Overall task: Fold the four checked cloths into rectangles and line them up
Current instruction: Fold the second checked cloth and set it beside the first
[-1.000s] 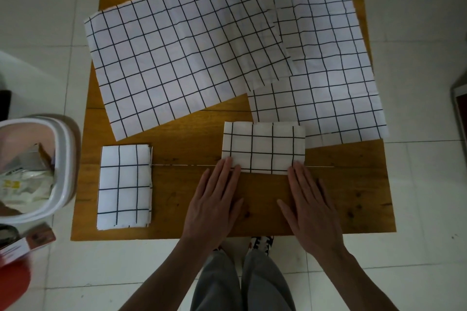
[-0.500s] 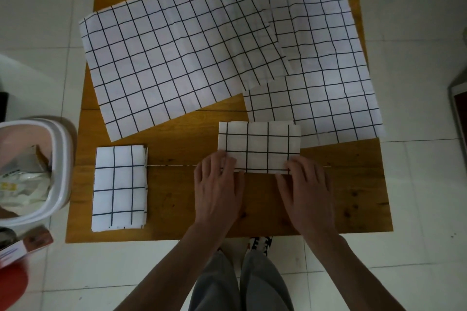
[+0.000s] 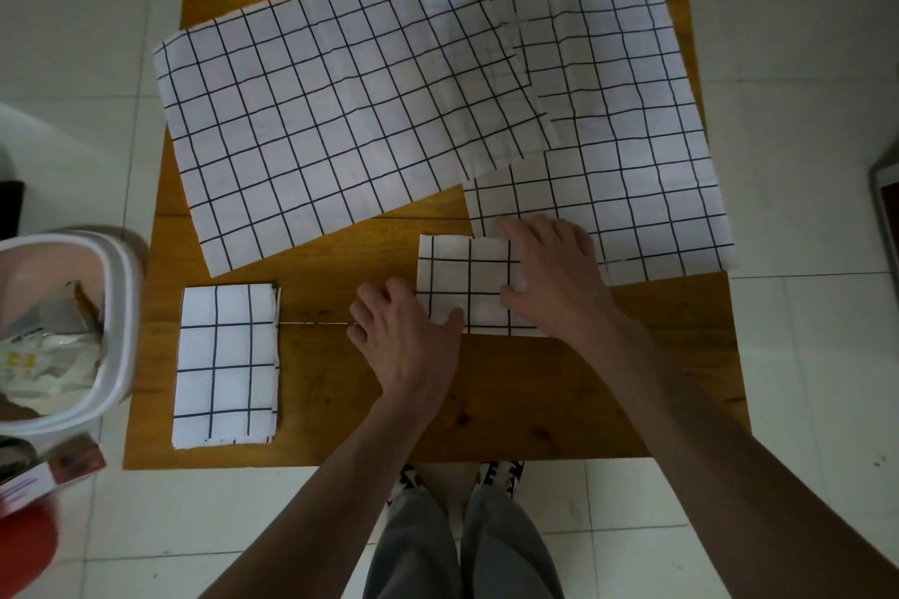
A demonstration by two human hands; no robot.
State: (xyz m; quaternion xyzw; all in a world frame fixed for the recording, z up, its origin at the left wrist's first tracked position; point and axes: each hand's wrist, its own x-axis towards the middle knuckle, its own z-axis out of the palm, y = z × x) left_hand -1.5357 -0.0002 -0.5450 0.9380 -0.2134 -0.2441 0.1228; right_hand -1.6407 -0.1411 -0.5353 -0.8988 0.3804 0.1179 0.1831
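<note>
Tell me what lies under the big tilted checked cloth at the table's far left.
The big tilted checked cloth covers the wooden table and overlaps the left edge of the second unfolded checked cloth. Anything else beneath is hidden.

A square wooden table point(image 3: 511, 399) on a pale tiled floor point(image 3: 802, 39) carries 4 checked cloths. 2 lie unfolded across its far half, the left spread cloth point(image 3: 331, 112) overlapping the right spread cloth point(image 3: 632, 136). A folded rectangle point(image 3: 226, 365) sits near the front left corner, and a second folded cloth point(image 3: 467, 282) lies mid-table under 2 hands.
</note>
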